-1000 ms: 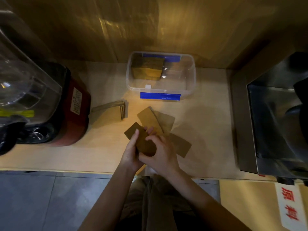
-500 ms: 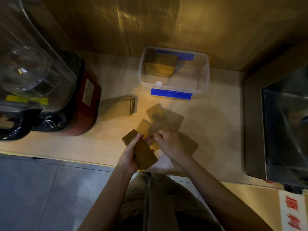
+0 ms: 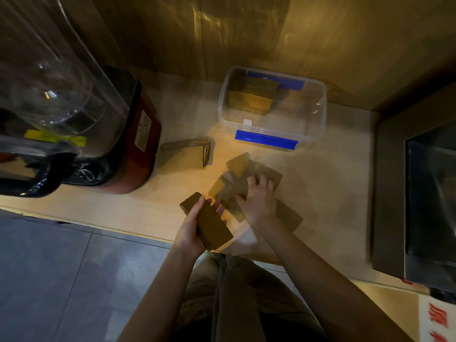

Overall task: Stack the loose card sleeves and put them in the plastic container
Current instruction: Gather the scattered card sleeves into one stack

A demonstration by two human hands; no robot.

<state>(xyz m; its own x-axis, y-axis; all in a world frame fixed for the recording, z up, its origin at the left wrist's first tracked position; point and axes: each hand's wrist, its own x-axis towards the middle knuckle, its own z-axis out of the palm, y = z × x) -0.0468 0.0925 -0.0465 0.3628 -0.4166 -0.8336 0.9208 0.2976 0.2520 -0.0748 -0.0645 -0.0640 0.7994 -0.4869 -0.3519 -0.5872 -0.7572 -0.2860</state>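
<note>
Sleeves (image 3: 249, 183) blurred under right hand (image 3: 259, 203)

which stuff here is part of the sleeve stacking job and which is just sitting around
Part of the job:
- stack in the left hand
- loose sleeves under the right hand
- plastic container, a stack already inside
- small pile by the blender, probably

Just lying about:
- blender
- metal appliance at the right

left hand (image 3: 191, 232): grip closed, palm up | right hand (image 3: 259, 202): fingers spread, palm down
</note>
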